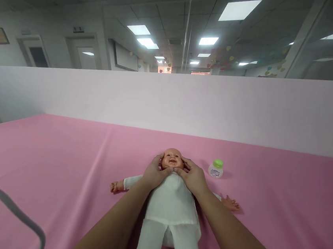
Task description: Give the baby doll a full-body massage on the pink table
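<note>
A baby doll (172, 204) in a white cloth top and trousers lies on its back, its head toward the far side and its arms spread out sideways. Cupped around the left of its head is my left hand (156, 173), with the thumb under the chin. My right hand (192, 176) holds the opposite side of the head in the same way, fingers by the ear and thumb at the chin. Between them the doll's head (172, 159) faces up. My forearms cover part of the doll's arms.
The doll lies on a pink sheet (61, 161). Right of its head stands a small white jar with a green lid (215, 169). A low white wall (169, 101) with glass above closes the far edge. A grey cable or tube (12, 205) curves in at lower left.
</note>
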`<state>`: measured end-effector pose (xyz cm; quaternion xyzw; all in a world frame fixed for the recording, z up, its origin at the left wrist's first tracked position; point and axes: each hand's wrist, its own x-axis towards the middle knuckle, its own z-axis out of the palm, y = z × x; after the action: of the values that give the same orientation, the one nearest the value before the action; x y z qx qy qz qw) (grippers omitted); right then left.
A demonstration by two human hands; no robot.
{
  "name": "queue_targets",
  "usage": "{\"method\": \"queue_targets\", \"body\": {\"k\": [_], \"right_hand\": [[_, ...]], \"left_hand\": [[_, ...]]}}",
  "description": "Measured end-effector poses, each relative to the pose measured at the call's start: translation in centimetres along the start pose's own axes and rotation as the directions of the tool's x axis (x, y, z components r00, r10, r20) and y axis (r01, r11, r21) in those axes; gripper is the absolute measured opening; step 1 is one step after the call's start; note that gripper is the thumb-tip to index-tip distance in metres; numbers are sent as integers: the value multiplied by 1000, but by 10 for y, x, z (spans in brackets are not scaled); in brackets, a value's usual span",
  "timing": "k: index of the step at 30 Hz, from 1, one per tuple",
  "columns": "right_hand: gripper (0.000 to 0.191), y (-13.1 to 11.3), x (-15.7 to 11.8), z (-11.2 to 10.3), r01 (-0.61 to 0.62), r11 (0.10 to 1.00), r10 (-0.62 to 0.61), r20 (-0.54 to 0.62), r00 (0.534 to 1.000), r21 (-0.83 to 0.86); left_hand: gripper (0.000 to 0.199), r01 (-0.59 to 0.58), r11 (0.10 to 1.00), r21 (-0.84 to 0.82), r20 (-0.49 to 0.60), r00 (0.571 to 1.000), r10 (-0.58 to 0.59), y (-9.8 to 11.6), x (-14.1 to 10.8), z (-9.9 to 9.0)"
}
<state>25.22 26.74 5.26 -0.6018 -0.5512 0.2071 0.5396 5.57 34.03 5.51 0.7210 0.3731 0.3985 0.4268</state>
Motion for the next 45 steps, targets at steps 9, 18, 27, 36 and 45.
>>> {"method": "queue_targets", "body": {"k": [9,18,27,36,45], "right_hand": [[63,4,3,-2,-48,991,40,65,997,123],[52,16,11,-14,-24,989,2,151,988,144],[65,4,5,-10,-48,991,33,120,992,123],[76,-3,2,-3,-32,998,35,55,998,-51],[63,3,7,-10,-40,990,20,147,989,134]], "left_hand": [[78,26,989,-142,33,999,-22,-4,1,-4],[71,81,967,-243,47,996,-72,-7,6,-12],[77,93,965,-246,17,996,-91,1,2,-8],[91,60,983,-171,-42,997,-68,-9,1,7],[85,46,982,-185,-37,998,-54,-15,5,2]]}}
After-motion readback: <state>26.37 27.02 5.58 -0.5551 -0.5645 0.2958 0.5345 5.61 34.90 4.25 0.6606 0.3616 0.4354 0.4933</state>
